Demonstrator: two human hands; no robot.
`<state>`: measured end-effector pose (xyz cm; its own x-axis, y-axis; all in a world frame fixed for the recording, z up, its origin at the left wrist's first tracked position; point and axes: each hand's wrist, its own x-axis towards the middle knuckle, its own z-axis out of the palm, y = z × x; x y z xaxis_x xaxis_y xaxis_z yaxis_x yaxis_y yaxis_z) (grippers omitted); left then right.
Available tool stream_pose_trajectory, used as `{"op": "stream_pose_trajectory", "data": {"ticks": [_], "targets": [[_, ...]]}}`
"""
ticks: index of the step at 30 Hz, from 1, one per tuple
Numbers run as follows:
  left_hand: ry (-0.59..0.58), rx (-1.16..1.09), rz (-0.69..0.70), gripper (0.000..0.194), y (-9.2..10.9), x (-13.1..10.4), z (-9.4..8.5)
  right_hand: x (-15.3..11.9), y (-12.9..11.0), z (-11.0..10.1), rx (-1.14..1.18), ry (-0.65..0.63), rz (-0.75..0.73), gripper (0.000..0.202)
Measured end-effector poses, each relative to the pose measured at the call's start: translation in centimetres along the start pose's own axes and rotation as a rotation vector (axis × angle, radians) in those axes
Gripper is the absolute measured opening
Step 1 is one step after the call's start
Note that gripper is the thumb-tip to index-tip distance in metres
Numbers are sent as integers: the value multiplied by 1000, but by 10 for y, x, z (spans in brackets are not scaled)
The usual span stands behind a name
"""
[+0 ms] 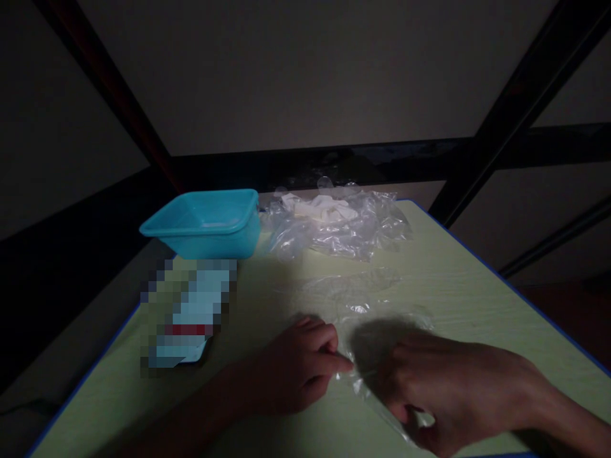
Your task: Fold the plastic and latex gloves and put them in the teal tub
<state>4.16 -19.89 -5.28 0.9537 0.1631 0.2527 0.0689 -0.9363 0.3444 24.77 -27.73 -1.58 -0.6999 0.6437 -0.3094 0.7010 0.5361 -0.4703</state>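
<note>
A thin, see-through piece of plastic film [359, 308] lies on the table and runs towards me; I cannot tell whether it is a bag or a glove. My left hand [305, 366] pinches its left edge between thumb and fingertips. Over its right part is my right hand [449, 388], fingers curled in, with the film's near edge running into its grip. The right fingertips are partly hidden and in shadow.
Beyond the film sits a crumpled heap of clear plastic [344, 238] with a white, cloth-like bundle [327, 208] on it. A turquoise basin [248, 238] stands at the back left. Nearer lies a blurred-out flat object [200, 312]. The pale table [458, 280] has a blue edge.
</note>
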Motion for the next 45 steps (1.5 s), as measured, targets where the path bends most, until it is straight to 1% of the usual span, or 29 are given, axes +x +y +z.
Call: {"op": "stream_pose_trajectory", "data": {"ticks": [4,7,10,14,17,19,24,27,30,33,37,39,42,43,45], "targets": [[-26,1,-8,31,1,1,-1,2,-2,-1,29,37,-27,14],[-35,-13,-12,29,0,0,-1,1,-4,-6,56,-21,-39,18],[-22,-32,-11,26,-1,-1,0,-1,-3,-14,151,-59,-74,21],[-20,-44,-13,24,-1,-1,-1,-2,7,-20,309,38,-124,18],[-39,-45,-13,25,-1,-1,-1,-1,17,-22,412,126,-164,17],[-52,-44,-12,26,0,-1,-2,-1,23,-23,467,162,-175,18],[-63,-79,-58,23,2,0,-2,-2,29,-25,529,130,-86,19],[-34,-138,-105,19,2,1,0,-1,31,-27,558,151,-40,19],[14,-210,-164,15,3,3,2,1,35,-29,667,180,15,12],[32,-250,-217,4,4,7,3,4,39,-28,801,202,31,3],[33,-260,-232,12,4,9,4,6,43,-26,935,245,26,18],[51,-270,-230,13,3,9,5,6,43,-26,950,261,-5,25],[70,-278,-243,12,2,8,7,5,42,-27,887,253,-56,34],[73,-281,-250,12,2,8,7,5,41,-27,849,249,-50,36],[64,-293,-250,12,2,7,7,6,41,-26,783,247,-5,34]]}}
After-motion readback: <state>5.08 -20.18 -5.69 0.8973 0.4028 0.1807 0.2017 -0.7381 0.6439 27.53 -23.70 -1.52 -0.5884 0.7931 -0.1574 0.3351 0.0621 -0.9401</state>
